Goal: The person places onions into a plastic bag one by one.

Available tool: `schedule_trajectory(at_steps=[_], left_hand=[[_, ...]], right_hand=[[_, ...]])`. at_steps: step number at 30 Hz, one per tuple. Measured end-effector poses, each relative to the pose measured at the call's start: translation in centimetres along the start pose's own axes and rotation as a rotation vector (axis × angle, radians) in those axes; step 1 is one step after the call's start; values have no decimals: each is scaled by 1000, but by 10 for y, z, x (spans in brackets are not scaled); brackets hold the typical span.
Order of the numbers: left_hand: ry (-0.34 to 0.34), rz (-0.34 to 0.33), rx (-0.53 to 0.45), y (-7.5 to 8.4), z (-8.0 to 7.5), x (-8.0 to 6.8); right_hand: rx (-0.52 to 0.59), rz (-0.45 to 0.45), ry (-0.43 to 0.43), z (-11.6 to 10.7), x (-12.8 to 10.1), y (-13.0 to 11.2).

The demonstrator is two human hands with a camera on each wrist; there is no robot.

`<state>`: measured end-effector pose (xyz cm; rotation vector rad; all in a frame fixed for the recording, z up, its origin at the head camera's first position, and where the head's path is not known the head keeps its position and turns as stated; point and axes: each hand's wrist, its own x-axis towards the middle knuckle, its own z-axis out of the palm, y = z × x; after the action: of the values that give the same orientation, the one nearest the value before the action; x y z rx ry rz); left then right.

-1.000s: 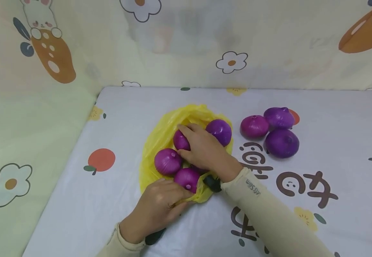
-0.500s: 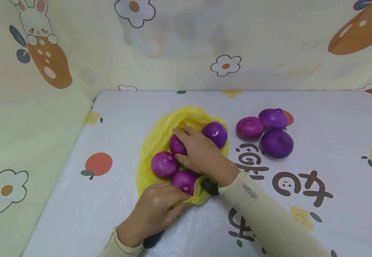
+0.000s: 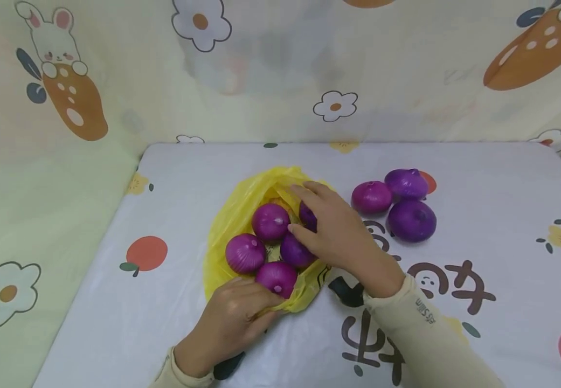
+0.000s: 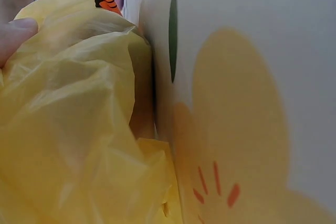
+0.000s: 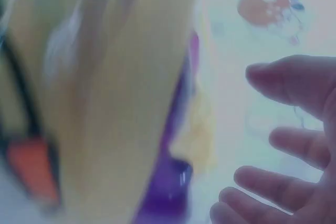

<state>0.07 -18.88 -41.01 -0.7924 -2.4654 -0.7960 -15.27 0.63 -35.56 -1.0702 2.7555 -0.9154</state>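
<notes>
Two hands: both of yours work at the yellow plastic bag in the middle of the table.
Right fingers: your right hand reaches into the open bag with the fingers spread and only lightly bent; the right wrist view shows them apart and holding nothing. The fingertips touch the onions inside the bag.
Left fingers: your left hand curls its fingers around the near edge of the bag and pinches the plastic there. In the left wrist view one fingertip presses on the crumpled yellow plastic.
Onions in bag: five purple onions lie inside the open bag, close together and touching. One is mostly hidden under your right hand.
Onions outside: three more purple onions lie in a group on the table, to the right of the bag and apart from it. They touch each other.
Bag: it lies flat on the table with its mouth open upward.
Table: a white cloth with printed fruits, flowers and brown characters covers it.
Background: a pale curtain with rabbits, carrots and flowers hangs behind and at the left.
</notes>
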Motion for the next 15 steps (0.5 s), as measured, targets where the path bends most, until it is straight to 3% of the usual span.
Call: schedule_trajectory(at_steps=[4, 8, 15], left_hand=[[39, 50, 5, -1, 1, -2], [56, 82, 11, -2, 1, -2], [43, 59, -1, -2, 0, -2]], right_hand=[[-10, 105, 9, -16, -17, 16], [-29, 161, 91, -32, -37, 39], [-78, 249, 226, -45, -70, 89]])
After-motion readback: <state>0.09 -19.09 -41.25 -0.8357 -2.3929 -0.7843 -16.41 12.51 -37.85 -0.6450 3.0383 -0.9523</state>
